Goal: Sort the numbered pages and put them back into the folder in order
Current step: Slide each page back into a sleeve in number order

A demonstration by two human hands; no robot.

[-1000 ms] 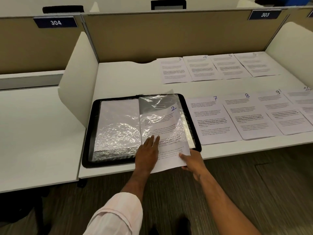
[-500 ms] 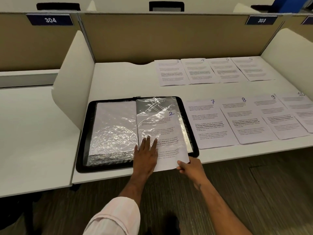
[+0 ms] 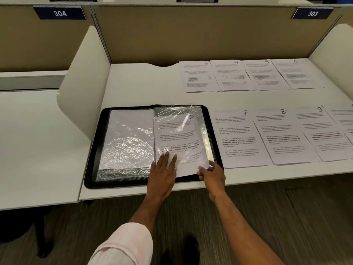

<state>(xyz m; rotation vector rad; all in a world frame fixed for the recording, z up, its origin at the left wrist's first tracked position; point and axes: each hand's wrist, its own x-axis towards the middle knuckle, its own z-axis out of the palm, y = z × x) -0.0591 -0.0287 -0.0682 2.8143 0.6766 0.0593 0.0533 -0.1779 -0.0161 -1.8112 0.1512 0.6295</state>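
Page 2 part-way into the folder: left grip flat on it, right grip pinches its corner; push home next.

Our left hand presses flat, fingers straight, while our right hand seems to pinch the page at its corner.

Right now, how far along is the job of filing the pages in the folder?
Done: one sheet lies in the folder's left sleeve, number unreadable. In hand: page 2 is partly inside the right sleeve; the left grip presses flat on it, the right grip pinches its near corner. Left: page 3, page 4, page 5, page 7, page 8, page 9 and two others on the desk.
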